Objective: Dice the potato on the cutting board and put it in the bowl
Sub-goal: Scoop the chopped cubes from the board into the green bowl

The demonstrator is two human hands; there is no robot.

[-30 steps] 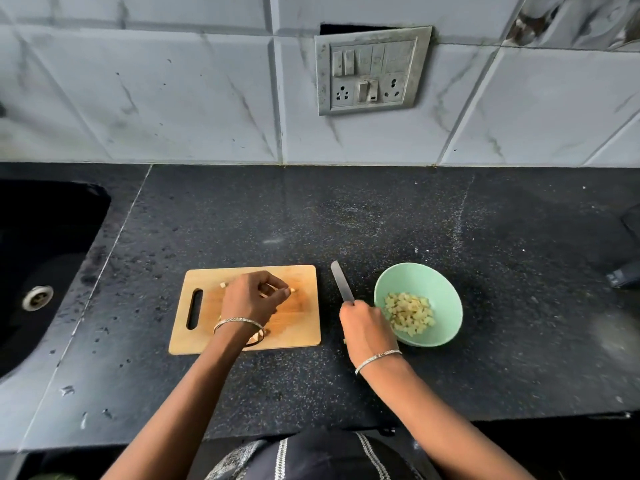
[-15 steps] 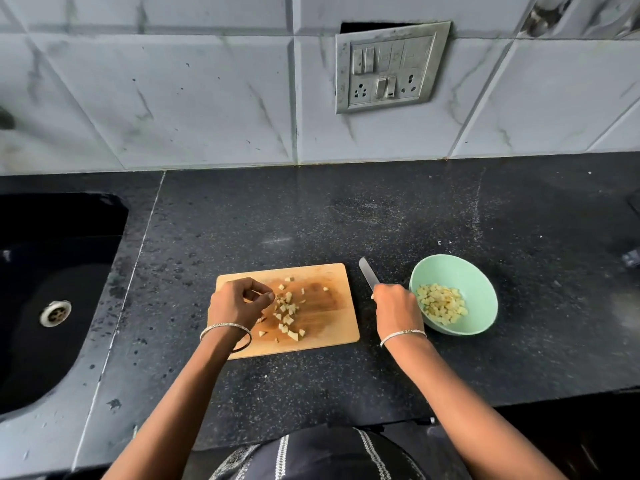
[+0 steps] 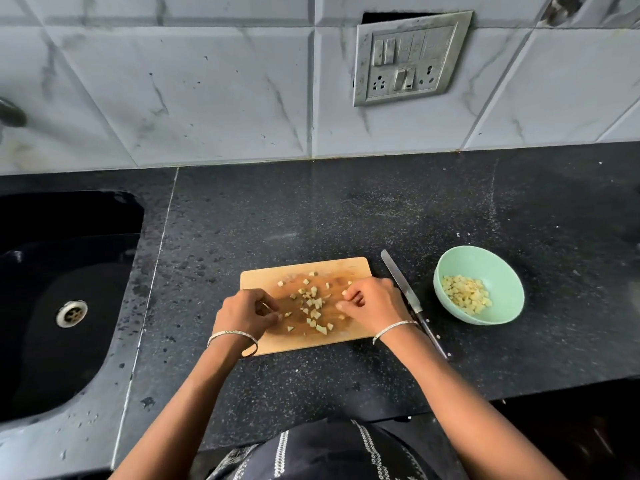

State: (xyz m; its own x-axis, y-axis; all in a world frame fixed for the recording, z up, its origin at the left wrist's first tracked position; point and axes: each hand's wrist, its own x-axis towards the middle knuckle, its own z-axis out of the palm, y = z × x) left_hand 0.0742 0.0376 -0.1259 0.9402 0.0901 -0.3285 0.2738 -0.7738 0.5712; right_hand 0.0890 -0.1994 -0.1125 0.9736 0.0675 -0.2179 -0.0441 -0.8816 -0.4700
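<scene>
Left hand (image 3: pixel 247 315) and right hand (image 3: pixel 375 303) flank potato dice (image 3: pixel 313 303) on cutting board (image 3: pixel 346 268).

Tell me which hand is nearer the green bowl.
Right. The right hand is over the cutting board's right edge, only the knife between it and the green bowl; the left hand is at the board's left end.

Black speckled countertop (image 3: pixel 311 209) — on it a wooden cutting board (image 3: pixel 353 268), a knife (image 3: pixel 403 289) just beside it, a green bowl (image 3: pixel 498 271).
</scene>
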